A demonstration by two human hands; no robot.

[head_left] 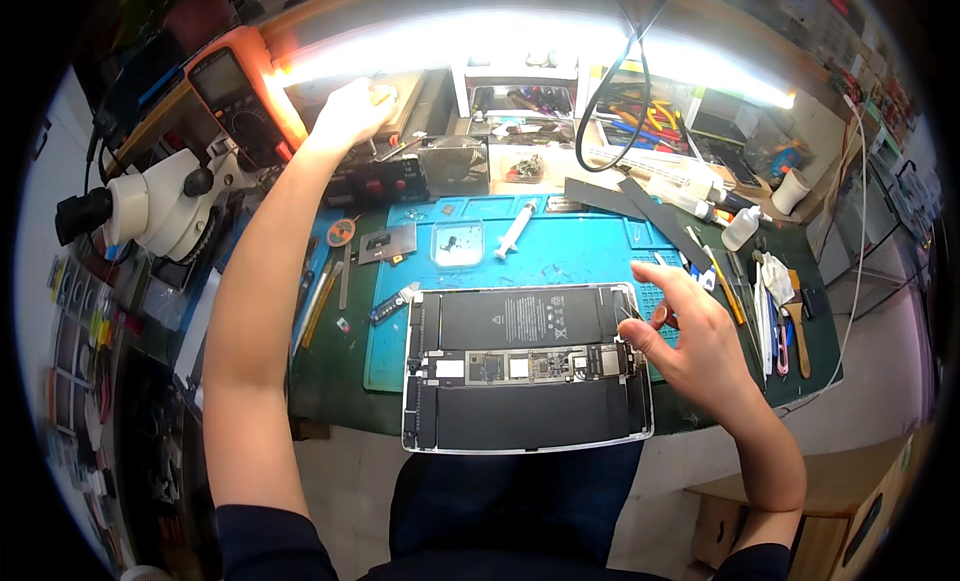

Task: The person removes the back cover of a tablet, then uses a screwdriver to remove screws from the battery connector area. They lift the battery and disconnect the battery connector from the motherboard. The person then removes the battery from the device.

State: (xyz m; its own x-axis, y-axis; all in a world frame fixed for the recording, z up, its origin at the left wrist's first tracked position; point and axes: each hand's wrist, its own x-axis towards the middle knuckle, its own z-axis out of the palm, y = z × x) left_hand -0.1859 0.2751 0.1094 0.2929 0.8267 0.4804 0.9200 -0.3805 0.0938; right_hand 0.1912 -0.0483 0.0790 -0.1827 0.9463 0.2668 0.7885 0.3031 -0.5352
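Note:
An opened tablet (530, 411) lies at the near edge of the bench, its black batteries and circuit board (550, 366) exposed. My right hand (695, 336) is over the tablet's right edge, thumb and index finger spread apart with nothing plainly between them. Far to the left, my left hand (350, 113) reaches to the back of the bench beside an orange multimeter (240, 101). Its fingers are curled, and glare hides what they close on. Behind the tablet, a blue work mat (390, 356) carries a white syringe (517, 229) and a small clear dish (458, 244).
A white microscope (160, 206) stands at the left. A black cable (580, 131) hangs in a loop over the back of the bench. To the right lie a white bottle (742, 228), a wooden-handled brush (798, 341) and several slim tools. Dark strips (660, 216) lie across the mat's far right corner.

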